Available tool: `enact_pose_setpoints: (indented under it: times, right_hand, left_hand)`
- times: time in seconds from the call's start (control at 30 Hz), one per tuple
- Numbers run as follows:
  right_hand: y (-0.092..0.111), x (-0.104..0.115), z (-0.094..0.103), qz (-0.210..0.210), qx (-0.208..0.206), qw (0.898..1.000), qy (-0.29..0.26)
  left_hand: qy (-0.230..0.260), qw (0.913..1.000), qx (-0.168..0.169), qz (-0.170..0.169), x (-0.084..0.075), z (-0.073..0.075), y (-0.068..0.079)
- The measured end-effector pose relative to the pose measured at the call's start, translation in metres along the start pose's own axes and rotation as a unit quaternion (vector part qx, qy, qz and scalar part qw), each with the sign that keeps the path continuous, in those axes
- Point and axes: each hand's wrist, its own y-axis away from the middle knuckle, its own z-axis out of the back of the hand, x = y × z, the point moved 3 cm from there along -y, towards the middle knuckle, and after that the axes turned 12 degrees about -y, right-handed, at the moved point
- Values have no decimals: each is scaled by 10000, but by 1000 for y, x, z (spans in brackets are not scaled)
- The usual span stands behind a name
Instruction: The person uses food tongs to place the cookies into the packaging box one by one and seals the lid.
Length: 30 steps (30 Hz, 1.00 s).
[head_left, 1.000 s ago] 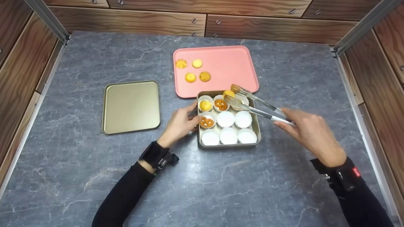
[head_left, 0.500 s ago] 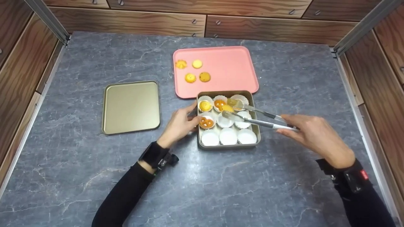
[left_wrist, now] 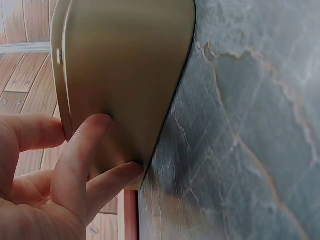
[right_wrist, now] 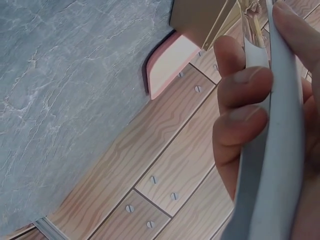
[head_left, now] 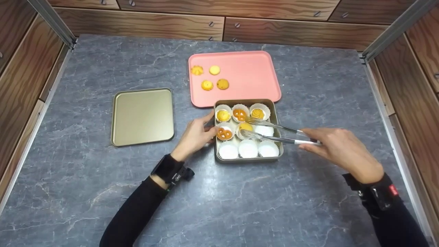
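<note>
My right hand (head_left: 346,151) grips a pair of tongs (head_left: 284,140) with white handles, fingers curled round them in the right wrist view. The tong tips stand either side of a round yellow cookie (head_left: 245,127) in the middle paper cup of a square gold tin (head_left: 248,159). My left hand (head_left: 196,135) holds the tin's left side, thumb at the rim and fingertips against the outer wall (left_wrist: 135,75). In the tin's back row sit a yellow cookie (head_left: 223,115), a pretzel (head_left: 238,114) and a swirled cookie (head_left: 257,114). Another pretzel (head_left: 224,133) lies in the middle row's left cup.
Behind the tin, a pink tray (head_left: 250,72) bears several cookies on its left half. The tin's gold lid (head_left: 143,116) lies on the grey marbled table (head_left: 205,206) to the left. White paper cups (head_left: 248,149) line the tin's front row. Wood-patterned panels (head_left: 137,22) border the table.
The tongs have carried the yellow cookie from the tin's back edge toward me and down into the middle cup. The swirled cookie now shows fully. My left hand stays at the tin.
</note>
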Motion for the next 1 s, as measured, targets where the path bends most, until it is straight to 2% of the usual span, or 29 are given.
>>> enact_pose_setpoints:
  times: [0.23,0.5,1.0]
  right_hand:
    - [-3,0,-2,173,-20,9998,2]
    - [-5,1,-4,272,-42,9996,28]
    - [-4,0,-4,178,-69,9998,107]
  left_hand:
    - [-177,9998,-30,-3,0,1,0]
    - [-57,10000,54,2,-2,2,1]
    - [114,9999,35,-51,1,0,1]
